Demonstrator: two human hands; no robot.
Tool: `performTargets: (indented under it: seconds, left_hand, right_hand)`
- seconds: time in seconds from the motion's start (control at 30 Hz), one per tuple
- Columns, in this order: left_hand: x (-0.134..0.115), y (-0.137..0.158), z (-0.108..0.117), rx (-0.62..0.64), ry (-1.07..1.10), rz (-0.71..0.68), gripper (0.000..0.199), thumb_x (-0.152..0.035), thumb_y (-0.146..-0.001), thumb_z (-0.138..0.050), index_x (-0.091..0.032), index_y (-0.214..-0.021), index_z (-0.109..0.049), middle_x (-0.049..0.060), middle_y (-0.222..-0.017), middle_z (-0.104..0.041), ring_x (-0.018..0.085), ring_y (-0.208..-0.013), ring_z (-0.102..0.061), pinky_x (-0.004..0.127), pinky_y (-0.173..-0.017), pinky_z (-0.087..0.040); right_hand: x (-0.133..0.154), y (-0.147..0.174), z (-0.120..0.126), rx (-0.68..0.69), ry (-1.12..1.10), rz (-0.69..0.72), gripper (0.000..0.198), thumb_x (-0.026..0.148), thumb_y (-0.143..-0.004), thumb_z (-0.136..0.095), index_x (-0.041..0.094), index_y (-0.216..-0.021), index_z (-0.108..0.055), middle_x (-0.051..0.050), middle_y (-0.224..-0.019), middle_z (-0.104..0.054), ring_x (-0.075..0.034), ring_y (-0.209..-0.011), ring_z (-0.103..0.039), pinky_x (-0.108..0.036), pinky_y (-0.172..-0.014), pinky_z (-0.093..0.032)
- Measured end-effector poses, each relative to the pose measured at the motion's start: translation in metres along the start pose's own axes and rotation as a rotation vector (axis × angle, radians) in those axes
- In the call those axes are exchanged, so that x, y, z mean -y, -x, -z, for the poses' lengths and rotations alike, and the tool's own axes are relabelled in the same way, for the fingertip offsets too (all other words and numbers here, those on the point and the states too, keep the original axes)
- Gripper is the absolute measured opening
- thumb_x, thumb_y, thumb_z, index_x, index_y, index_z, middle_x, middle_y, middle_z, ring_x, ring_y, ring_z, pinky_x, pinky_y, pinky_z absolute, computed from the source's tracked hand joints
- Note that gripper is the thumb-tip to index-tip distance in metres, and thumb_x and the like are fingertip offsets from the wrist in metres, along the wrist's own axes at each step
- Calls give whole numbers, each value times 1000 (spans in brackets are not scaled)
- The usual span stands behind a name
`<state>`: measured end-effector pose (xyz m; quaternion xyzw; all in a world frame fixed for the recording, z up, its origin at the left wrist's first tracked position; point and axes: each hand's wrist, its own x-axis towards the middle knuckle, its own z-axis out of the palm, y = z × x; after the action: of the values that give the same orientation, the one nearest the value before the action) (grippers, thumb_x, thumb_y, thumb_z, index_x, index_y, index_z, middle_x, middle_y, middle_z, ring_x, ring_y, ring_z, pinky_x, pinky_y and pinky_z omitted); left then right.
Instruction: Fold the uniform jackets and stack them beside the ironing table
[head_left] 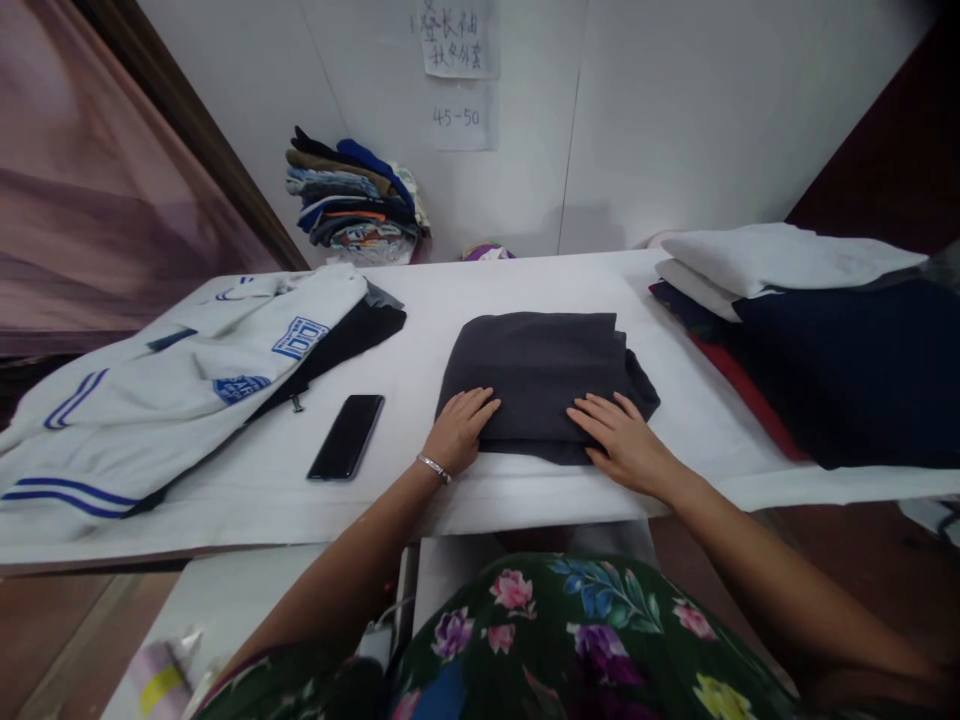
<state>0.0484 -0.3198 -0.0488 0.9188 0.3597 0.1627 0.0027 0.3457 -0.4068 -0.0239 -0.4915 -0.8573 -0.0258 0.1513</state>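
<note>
Charcoal cloth, folded into a thick, roughly rectangular garment, is laid at the middle of the white-covered table, close to its near edge. On its near left corner the left hand is rested, palm down; on its near right part the right hand is set likewise. Nothing is grasped: the fingers of both are spread loosely over the fabric. The step in hand is judged to be the flattening and squaring of the fold. For the next move, even pressure seems called for, with the uneven layers at the right side tucked in; were the bundle to be lifted, support would be needed from beneath so that the layers are not slipped apart.

At the far left, a white garment with blue stripes is spread over black cloth, whose shape cannot be fully made out. Between these and the left hand a phone is left flat, where it could be brushed by a sideways sweep. Beyond, a stack of folded clothes is piled by the wall. On the right, sideways room is limited by a folded pile, topped in white.
</note>
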Motion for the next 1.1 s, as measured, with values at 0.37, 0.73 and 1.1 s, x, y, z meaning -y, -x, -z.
performTargets:
  seconds: [0.37, 0.73, 1.1]
  left_hand:
    - [17, 6, 0, -22, 24, 109, 65, 4, -70, -39, -19, -129, -53, 6, -134, -54, 21, -129, -42, 42, -107, -36]
    - [15, 26, 8, 55, 13, 11, 60, -34, -79, -61, -19, -135, -46, 12, -146, -37, 29, -137, -28, 51, -110, -24]
    - [26, 25, 1, 5, 9, 13, 47, -9, -79, -48, -25, -123, -58, 5, -128, -59, 21, -125, -48, 43, -103, -40]
  right_hand:
    - [-31, 0, -25, -74, 12, -36, 50, 4, -82, -40, 25, -123, -58, -4, -131, -57, -21, -123, -49, -43, -98, -41]
    - [-11, 16, -17, 14, 25, 31, 57, 33, -82, -56, 17, -135, -45, -13, -145, -39, -31, -136, -30, -56, -109, -21]
    - [-6, 22, -41, -74, 26, 34, 42, 14, -87, -45, 20, -128, -55, -11, -135, -51, -25, -128, -44, -45, -99, -44]
